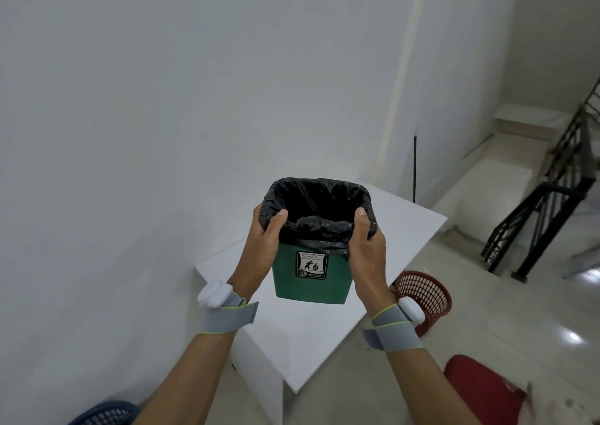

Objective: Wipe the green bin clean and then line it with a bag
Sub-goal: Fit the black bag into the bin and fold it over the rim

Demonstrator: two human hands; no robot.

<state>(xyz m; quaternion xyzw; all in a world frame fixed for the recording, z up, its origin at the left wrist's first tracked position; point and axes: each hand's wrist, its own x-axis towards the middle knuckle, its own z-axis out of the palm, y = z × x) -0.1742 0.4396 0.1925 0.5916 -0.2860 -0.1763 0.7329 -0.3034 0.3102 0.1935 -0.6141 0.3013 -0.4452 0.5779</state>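
My left hand [264, 234] and right hand [368, 246] gripping the bag-lined green bin [311, 275] above the white table [324, 343], red basket [423, 296] beside, black stair railing [552, 191] beyond

One head-worn wide-angle view looks forward and steeply down from above the person's outstretched arms, close to the left hand [264, 229] and right hand [368, 236], with wall beyond them and floor below them
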